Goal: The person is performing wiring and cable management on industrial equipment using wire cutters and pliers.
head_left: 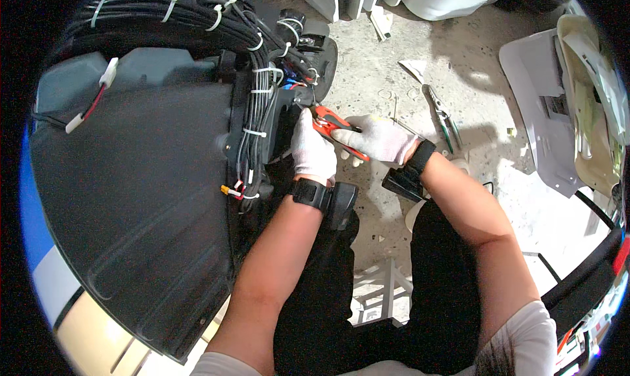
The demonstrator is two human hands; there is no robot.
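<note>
Cutters point(338, 130) with orange handles sat in the head view between two white-gloved hands, their nose aimed at the wire bundle point(262, 113) running down the edge of a big black panel point(131, 199). The right hand point(380, 140) was closed around the handles. The left hand point(312, 149) lay just beside the nose, fingers curled toward the wires; whether it pinched anything could not be told. White cable ties point(254, 132) bound the bundle at intervals, and a small orange connector point(226, 191) hung at its lower end. A white connector on red wire point(108, 72) lay apart on the panel's top.

Judging by the pose, the step in hand was snipping or trimming something at the bundle, probably a tie. The next move would call for seating the tip on the tie alone, clear of the wires beneath, before squeezing.

Beyond the hands, green-handled pliers point(443, 120) lay on the concrete floor point(380, 67), and pale body panels point(545, 107) rested at right.
</note>
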